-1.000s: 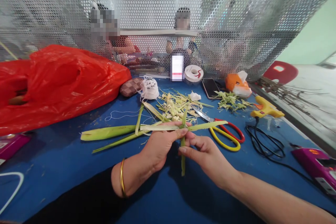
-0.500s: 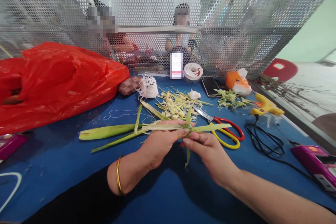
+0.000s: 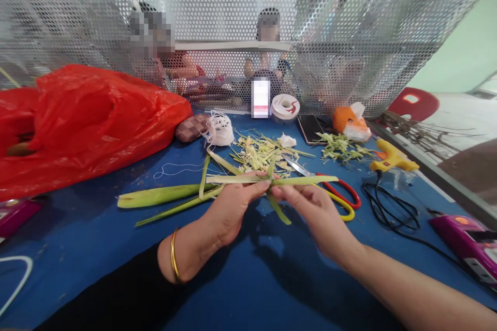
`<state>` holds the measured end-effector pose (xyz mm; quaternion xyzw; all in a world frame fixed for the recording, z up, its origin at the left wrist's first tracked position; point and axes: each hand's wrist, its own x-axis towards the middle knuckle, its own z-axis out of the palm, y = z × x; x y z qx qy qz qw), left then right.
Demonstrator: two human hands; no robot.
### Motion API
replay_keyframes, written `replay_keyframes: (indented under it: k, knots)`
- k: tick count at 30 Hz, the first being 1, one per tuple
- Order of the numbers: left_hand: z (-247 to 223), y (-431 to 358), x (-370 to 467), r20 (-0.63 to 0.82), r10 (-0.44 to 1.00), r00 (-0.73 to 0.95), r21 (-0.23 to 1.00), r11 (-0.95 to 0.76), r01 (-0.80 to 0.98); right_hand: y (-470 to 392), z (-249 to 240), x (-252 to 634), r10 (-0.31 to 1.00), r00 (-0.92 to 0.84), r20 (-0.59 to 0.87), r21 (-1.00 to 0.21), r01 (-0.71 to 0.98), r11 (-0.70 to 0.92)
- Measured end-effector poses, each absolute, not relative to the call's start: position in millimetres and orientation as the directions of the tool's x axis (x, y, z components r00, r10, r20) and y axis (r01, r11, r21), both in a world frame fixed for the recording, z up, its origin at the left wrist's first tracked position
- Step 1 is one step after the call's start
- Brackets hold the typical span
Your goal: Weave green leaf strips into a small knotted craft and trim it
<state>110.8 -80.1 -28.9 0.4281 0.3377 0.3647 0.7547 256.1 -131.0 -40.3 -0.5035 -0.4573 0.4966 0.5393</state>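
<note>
Along the left edge of the blue table (image 3: pixel 240 295) lies a red plastic bag (image 3: pixel 104 124); a broad green stalk (image 3: pixel 161 196) follows. The left hand (image 3: pixel 227 212) pinches the crossed leaf strips (image 3: pixel 283 181) near their joint, above the table's middle. Their left arm is pale, almost cream; the right one is yellow-green, flat and narrow; a short arm points to the far edge, and another slants down, rightward. The right hand (image 3: pixel 320 214) has its fingers bent close against the strips; whether they grip, I cannot tell. Just behind are scissors (image 3: pixel 301 168), partly covered; toward the right edge, a yellow glue gun (image 3: pixel 394 159).
</note>
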Motion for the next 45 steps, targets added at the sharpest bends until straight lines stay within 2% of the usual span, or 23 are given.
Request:
replay_keyframes:
  k: [3,7,12,25,28,31,32,35,38,41,45]
  knots:
    - [-28,-81,112,-0.194,0.842,0.503,0.913,0.342,-0.22,-128,-39,258,0.982,0.178,0.067,-0.988,-0.128,0.09]
    - [-27,-84,114,-0.173,0.874,0.455,0.962,0.25,-0.113,-128,-43,257,0.974,0.194,0.118,-0.991,-0.032,0.126]
    - [-25,-85,112,-0.151,0.867,0.475,0.986,0.167,0.008,-131,-46,256,0.947,0.254,0.198,-0.98,0.053,0.191]
    - [-26,-76,108,-0.236,0.832,0.503,0.941,0.324,-0.095,-135,-46,258,0.923,0.281,0.262,-0.965,0.094,0.245]
    - [-26,-73,105,-0.24,0.827,0.508,0.924,0.355,-0.143,-127,-37,270,0.954,0.132,0.27,-0.954,0.174,0.245]
    - [-23,-70,102,-0.242,0.808,0.537,0.898,0.396,-0.191,-113,-30,292,0.939,-0.269,0.212,-0.909,0.298,0.291]
    - [-22,-71,101,-0.25,0.789,0.561,0.89,0.416,-0.188,-109,-29,298,0.946,-0.25,0.205,-0.909,0.311,0.279]
    - [-21,-73,100,-0.292,0.696,0.657,0.865,0.485,-0.13,-102,-32,307,0.992,-0.118,0.041,-0.989,0.135,0.057]
    - [-26,-75,101,-0.334,0.62,0.71,0.848,0.527,-0.061,-106,-39,297,0.973,-0.191,-0.132,-0.975,-0.153,-0.163]
    - [-32,-79,105,-0.353,0.636,0.686,0.881,0.473,0.016,-115,-42,280,0.977,-0.145,-0.156,-0.94,-0.283,-0.192]
    - [-37,-83,110,-0.349,0.671,0.654,0.919,0.381,0.1,-120,-44,269,0.991,0.06,-0.12,-0.959,-0.265,-0.1]
